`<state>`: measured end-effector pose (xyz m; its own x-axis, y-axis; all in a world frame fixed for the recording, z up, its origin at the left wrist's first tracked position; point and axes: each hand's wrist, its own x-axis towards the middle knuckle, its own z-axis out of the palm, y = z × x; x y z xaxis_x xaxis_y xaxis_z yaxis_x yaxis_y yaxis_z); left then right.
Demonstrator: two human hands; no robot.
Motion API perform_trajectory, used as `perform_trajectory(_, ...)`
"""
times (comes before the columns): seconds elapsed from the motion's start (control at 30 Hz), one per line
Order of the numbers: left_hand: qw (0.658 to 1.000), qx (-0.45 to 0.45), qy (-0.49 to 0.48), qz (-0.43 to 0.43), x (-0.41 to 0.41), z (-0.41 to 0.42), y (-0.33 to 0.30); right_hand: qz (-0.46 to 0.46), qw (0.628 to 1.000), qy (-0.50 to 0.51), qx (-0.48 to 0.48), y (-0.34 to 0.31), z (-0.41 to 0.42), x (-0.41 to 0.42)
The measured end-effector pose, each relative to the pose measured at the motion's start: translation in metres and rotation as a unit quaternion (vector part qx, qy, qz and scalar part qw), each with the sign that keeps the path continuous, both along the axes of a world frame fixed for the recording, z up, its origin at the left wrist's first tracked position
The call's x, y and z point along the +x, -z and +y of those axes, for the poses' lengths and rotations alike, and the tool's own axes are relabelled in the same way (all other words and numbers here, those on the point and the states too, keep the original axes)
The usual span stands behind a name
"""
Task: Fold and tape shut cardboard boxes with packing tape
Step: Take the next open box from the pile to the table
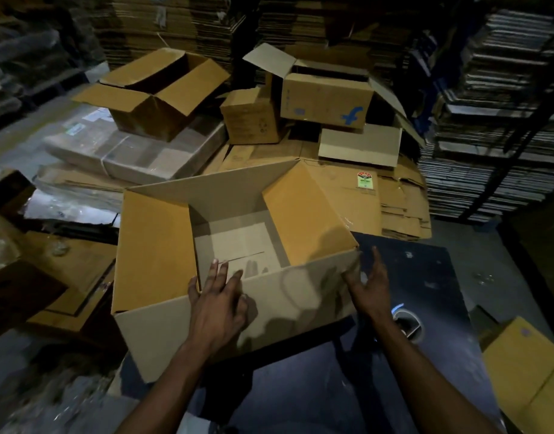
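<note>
the open box [238,245] sits on the dark worktop [426,277], four flaps up, no print legible on it. the left hand [217,303] lies flat with fingers spread on the near flap; the right hand [368,285], fingers straight, touches the right corner. behind stand three more open boxes, one [327,98] bearing a blue "f" logo [352,115]. a flattened carton shows a green-and-red sticker [365,180], unreadable.
</note>
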<state>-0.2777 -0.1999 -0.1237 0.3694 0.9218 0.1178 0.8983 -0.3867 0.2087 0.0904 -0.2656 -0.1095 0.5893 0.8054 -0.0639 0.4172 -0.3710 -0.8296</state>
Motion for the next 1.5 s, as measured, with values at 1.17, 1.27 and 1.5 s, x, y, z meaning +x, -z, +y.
perform_trajectory(1.17, 0.994, -0.036, 0.078, 0.060, 0.016, 0.011, -0.175, 0.200, 0.914, -0.301, -0.183, -0.158, -0.013, -0.017)
perform_trajectory(1.27, 0.986, -0.138, 0.085, -0.048, 0.060, -0.020, -0.125, 0.312, 0.930, -0.156, -0.113, -0.111, 0.029, 0.009)
perform_trajectory(1.5, 0.989, -0.133, 0.066, 0.023, 0.136, -0.041, -0.053, 0.546, 0.838, -0.001, -0.025, -0.045, 0.114, 0.037)
